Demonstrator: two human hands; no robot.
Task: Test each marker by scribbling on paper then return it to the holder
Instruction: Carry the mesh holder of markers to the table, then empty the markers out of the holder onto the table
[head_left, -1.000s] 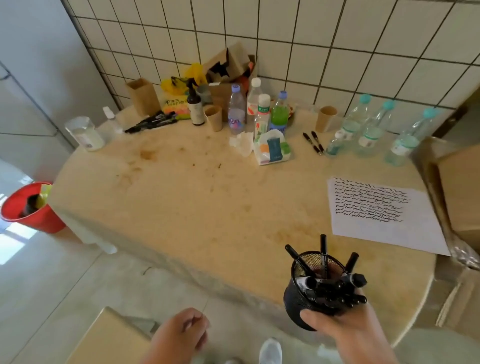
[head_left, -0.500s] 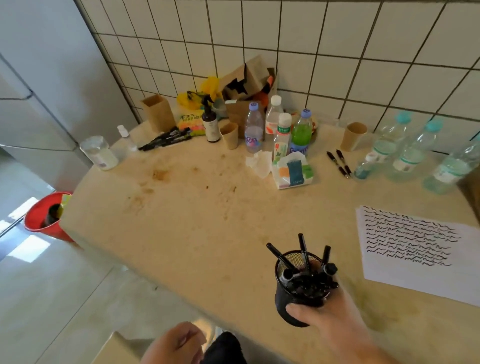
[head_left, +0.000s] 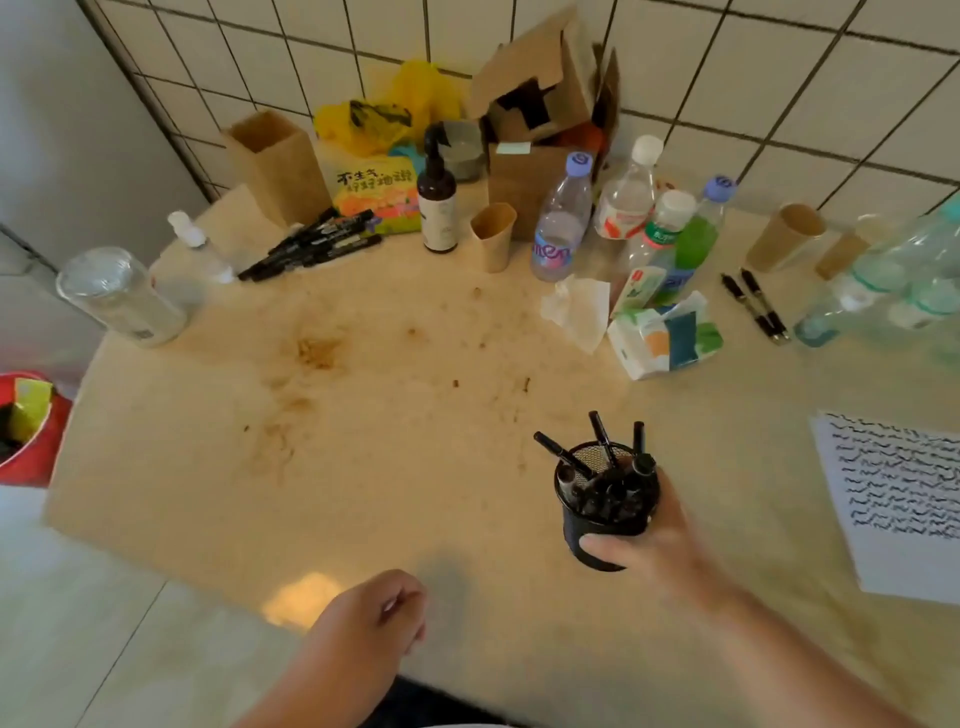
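The yellow-green packet (head_left: 376, 200), far beyond the fingers (head_left: 605, 548) that grip the marker holder (head_left: 605, 506), bears black Chinese characters, "不生气" legible. The purple-capped water bottle (head_left: 561, 223) beyond them shows the partial letters "men". Other labels are too blurred.

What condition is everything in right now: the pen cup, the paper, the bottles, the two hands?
Mesh holder: upright, full of markers, gripped by right hand.
Left hand: loosely curled, holding nothing.
Paper: flat, covered in scribbled lines.
Loose markers: lying capped, far left.
Brown spray bottle: upright.
Glass jar: upright, empty-looking.
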